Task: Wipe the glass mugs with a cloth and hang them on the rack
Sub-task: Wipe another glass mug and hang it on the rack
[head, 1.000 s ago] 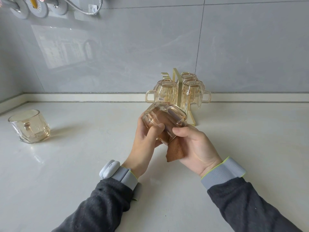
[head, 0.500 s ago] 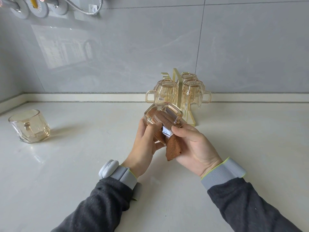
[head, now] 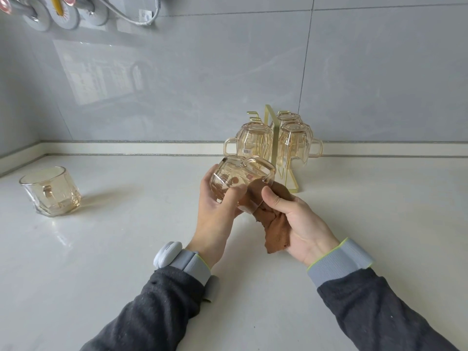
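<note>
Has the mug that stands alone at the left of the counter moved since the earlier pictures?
No. The lone mug stands upright in the same spot, equally far left of the rack.

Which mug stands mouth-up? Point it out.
The amber glass mug alone at far left; three hang inverted on the gold rack, one lies in the left hand.

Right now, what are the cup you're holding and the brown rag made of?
The mug: likely glass, amber-tinted and glossy, since the cloth shows through it. The cloth: seemingly soft brown fabric, matte, crumpled into folds.
</note>
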